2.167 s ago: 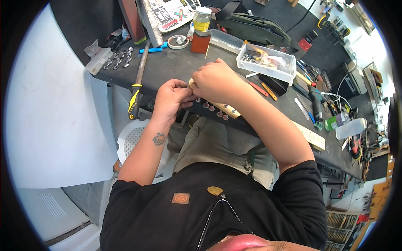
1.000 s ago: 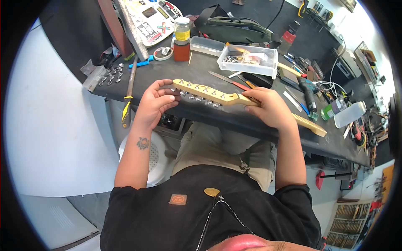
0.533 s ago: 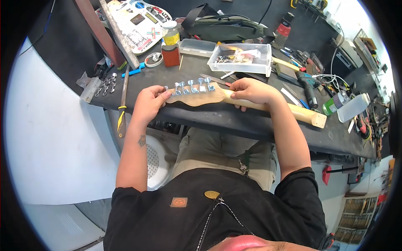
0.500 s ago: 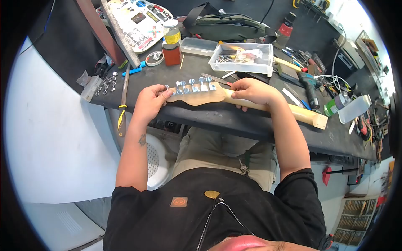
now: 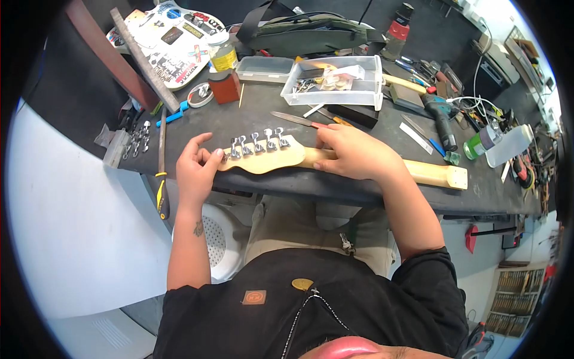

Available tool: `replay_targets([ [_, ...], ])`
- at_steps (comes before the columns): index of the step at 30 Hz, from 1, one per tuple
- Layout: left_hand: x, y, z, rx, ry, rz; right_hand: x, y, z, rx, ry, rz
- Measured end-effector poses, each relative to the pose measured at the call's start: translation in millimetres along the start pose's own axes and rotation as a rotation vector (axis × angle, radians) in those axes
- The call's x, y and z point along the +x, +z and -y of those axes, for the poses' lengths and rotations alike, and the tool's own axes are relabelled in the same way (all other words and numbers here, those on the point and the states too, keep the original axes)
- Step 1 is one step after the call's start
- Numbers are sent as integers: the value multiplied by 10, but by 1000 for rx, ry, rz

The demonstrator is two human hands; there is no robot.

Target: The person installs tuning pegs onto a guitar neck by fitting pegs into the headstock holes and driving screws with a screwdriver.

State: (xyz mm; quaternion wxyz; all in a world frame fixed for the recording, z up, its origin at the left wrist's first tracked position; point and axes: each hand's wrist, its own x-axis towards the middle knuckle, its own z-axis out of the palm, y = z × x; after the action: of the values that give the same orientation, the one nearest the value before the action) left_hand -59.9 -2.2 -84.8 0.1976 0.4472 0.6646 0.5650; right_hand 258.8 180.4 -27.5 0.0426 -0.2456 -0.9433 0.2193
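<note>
Our right hand (image 5: 359,153) is closed round the guitar neck (image 5: 433,174) just beside its headstock (image 5: 262,163), probably to steady the whole length. Our left hand (image 5: 194,172) is loosely open, its thumb against the headstock's far tip, perhaps to control the angle. The neck runs between our hands and out past the right one, over the front of the bench (image 5: 206,122); its back faces up, which leaves the metal tuners (image 5: 257,145) in plain sight. Left of our left hand, a yellow-and-black screwdriver (image 5: 162,197) overhangs the edge, its handle likely left out for easy reach. Beyond that hand, stickers cover a white board (image 5: 179,51) and a jar (image 5: 223,58) wears a yellow label; we cannot read either reliably.
</note>
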Motion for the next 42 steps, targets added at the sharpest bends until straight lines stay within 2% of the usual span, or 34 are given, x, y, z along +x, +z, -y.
replay_targets([
  [3, 26, 0, -9, -4, 19, -10, -206, -326, 71, -120, -86, -179],
  [4, 65, -16, -14, -28, 2, -27, -230, -413, 63, -117, 32, -301],
  [6, 148, -36, -78, -79, -33, -52, -229, -637, -2, -192, -26, -675],
  [9, 421, 64, -380, -28, 109, 30, -136, -661, -363, -273, 183, -712],
  [11, 685, 194, -655, -9, 226, 164, -136, -692, -427, -149, 223, -648],
  [12, 839, 279, -754, 92, 304, 250, -121, -689, -468, -85, 237, -611],
  [14, 1076, 494, -1077, 318, 319, 422, -86, -622, -568, -71, 203, -670],
  [17, 1481, 879, -1031, 426, 447, 584, -98, -551, -591, -36, 201, -732],
  [21, 1676, 1184, -1023, 595, 506, 661, -177, -609, -637, -43, 199, -784],
  [24, 1688, 1272, -988, 612, 470, 634, -228, -656, -725, 17, 162, -782],
  [27, 1655, 1326, -913, 621, 318, 609, -237, -670, -765, -22, 121, -803],
  [30, 1676, 1372, -852, 457, -5, 630, -193, -625, -799, 174, 111, -894],
  [33, 1705, 1291, -855, -35, -308, 637, -156, -581, -841, 246, 134, -893],
  [37, 1726, 1162, -660, -223, -260, 601, -58, -479, -846, -4, 126, -868],
  [42, 1641, 1215, -554, -169, -314, 576, -43, -456, -758, 18, 155, -765],
])
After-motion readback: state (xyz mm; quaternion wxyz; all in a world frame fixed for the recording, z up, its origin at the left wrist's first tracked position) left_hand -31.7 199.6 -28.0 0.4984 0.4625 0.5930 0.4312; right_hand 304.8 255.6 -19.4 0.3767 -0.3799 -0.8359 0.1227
